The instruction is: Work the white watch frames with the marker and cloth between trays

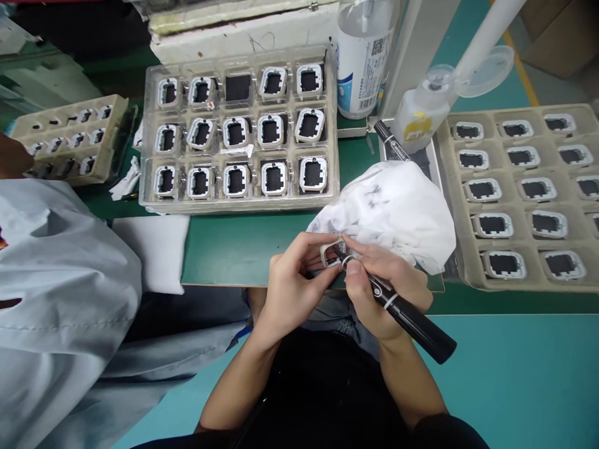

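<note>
Pinched in my left hand (292, 284) is a small light-coloured watch-case frame (324, 252), held up over the table's front edge. My right hand (390, 284) grips a black marker pen (416, 321), its tip inside the frame's opening. The fingers of both hands meet around the frame and hide part of it. A crumpled white cloth (393, 209) lies just beyond my right hand. Past my hands, a clear plastic tray (238, 204) holds rows of similar frames; one of its pockets (238, 88) shows no frame.
To the right stands a beige tray (461, 249) with more frames. Behind the cloth are a second marker (392, 141), a flip-top bottle (416, 118) and a large pump bottle (362, 68). At left sit a co-worker's sleeve (60, 280), another tray (100, 153) and a white sheet (156, 249).
</note>
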A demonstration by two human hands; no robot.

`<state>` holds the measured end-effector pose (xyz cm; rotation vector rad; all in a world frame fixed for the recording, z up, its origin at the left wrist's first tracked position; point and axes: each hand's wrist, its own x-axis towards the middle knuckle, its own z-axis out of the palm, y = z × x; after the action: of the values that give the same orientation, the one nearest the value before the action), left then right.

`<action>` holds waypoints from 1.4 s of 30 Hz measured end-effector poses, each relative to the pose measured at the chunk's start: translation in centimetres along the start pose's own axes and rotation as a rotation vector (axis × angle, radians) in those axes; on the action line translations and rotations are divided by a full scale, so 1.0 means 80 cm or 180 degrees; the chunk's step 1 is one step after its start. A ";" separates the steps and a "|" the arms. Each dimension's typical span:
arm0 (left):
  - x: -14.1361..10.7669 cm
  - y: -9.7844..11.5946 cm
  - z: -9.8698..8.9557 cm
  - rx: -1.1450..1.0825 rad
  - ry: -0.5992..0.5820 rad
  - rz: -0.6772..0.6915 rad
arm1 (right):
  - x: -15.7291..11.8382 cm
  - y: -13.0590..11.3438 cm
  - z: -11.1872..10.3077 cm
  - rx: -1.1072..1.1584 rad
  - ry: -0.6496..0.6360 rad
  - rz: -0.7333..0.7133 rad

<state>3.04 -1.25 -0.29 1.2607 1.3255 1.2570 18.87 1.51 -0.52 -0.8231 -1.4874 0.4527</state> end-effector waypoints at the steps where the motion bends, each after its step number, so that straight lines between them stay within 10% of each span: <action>1: 0.000 -0.001 0.000 0.0029 0.0003 0.0006 | 0.000 0.000 0.000 0.0003 -0.0005 -0.0025; 42: 0.000 -0.002 -0.002 -0.0150 -0.0064 0.0008 | -0.003 0.000 -0.003 -0.0085 -0.0187 -0.0083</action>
<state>2.84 -1.27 -0.42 1.2394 1.2731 1.2670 19.10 1.27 -0.66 -0.8166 -1.5597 0.4415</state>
